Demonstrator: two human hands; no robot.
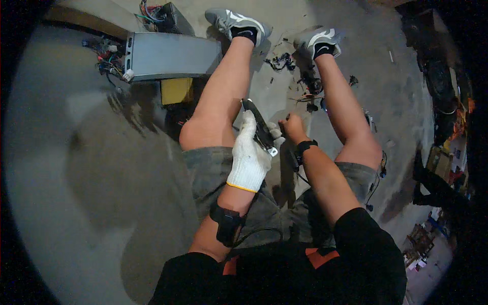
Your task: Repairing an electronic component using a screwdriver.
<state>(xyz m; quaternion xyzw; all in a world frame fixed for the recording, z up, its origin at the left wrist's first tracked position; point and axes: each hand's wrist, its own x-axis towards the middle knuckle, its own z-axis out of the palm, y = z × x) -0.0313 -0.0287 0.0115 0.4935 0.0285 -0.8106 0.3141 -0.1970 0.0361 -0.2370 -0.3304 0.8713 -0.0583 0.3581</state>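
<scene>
My left hand (pixel 250 152), in a white knit glove with a yellow cuff edge, is closed around a long, narrow black part (pixel 261 124). A shiny metal tab with a hole (pixel 273 151) sticks out at its near end. Close by on the right, my bare right hand (pixel 293 128) is curled up near the gloved fingertips. A small dark tip shows at its fingers, but what it grips is too small to make out. Both hands are held between my legs, above the floor.
A grey metal case (pixel 173 55) with bundled wires (pixel 109 61) lies at the far left, beside a yellow block (pixel 176 91). Another dark box (pixel 173 20) stands behind it. Loose cables and small parts (pixel 280 62) litter the floor between my shoes. Cluttered items (pixel 442 157) line the right side.
</scene>
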